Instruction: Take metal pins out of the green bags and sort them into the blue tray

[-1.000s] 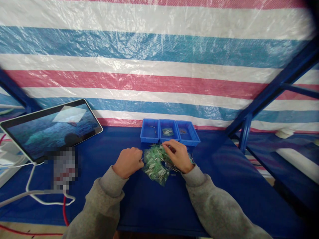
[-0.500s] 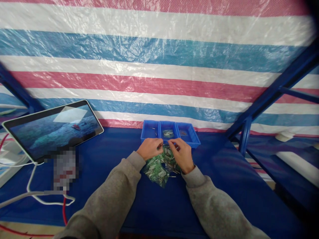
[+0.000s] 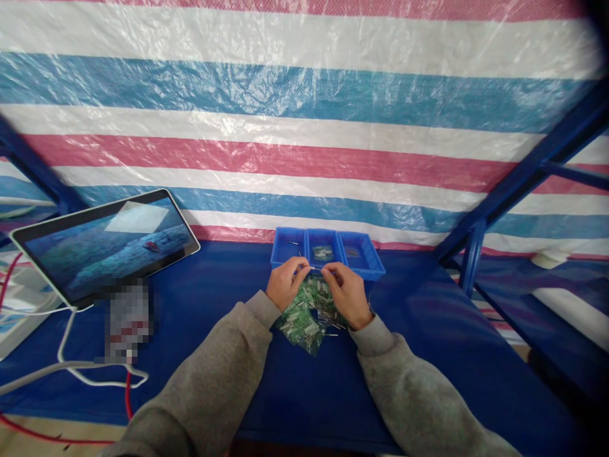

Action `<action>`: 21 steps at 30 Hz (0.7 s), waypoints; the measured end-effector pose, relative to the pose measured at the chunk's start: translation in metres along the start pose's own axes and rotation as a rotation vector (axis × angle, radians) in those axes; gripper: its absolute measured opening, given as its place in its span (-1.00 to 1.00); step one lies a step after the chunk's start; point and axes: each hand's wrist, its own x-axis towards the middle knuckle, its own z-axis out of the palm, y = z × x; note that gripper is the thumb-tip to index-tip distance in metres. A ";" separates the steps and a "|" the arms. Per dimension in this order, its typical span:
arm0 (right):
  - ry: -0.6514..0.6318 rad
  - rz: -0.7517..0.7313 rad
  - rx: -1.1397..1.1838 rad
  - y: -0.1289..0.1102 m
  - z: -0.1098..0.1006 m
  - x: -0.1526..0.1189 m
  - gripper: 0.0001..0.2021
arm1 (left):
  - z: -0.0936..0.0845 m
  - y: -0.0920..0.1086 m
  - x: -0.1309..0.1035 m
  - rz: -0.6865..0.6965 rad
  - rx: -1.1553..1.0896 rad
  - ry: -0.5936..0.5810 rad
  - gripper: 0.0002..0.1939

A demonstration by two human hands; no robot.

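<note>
My left hand (image 3: 284,284) and my right hand (image 3: 351,297) meet in the middle, fingertips pinched on the two ends of a thin, silvery metal pin (image 3: 314,269). The pin lies roughly level between them. Beneath and just in front of my hands are clear-and-green plastic bags (image 3: 301,325) full of small metal pins. One loose pin (image 3: 330,335) rests by the bags' right edge. Right behind my hands stands a blue bin (image 3: 373,274) with three compartments. A few thin pins are in the left one, a small bag of pale parts (image 3: 323,252) in the middle, and small brownish parts in the right.
A screen (image 3: 109,244) leans at the left, with a blurred-out object (image 3: 128,324) before it. White and red cables (image 3: 128,397) run along the table's left side. Striped sheeting (image 3: 295,158) hangs behind, and blue frame bars (image 3: 504,190) slope at the right.
My left hand has turned and its fingers have straightened toward my right hand. The metal pin now shows between both sets of fingertips. The whole view has shifted slightly.
</note>
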 end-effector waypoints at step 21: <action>0.022 -0.049 0.130 -0.010 -0.002 -0.004 -0.85 | -0.003 0.001 -0.006 0.124 0.138 0.049 -0.69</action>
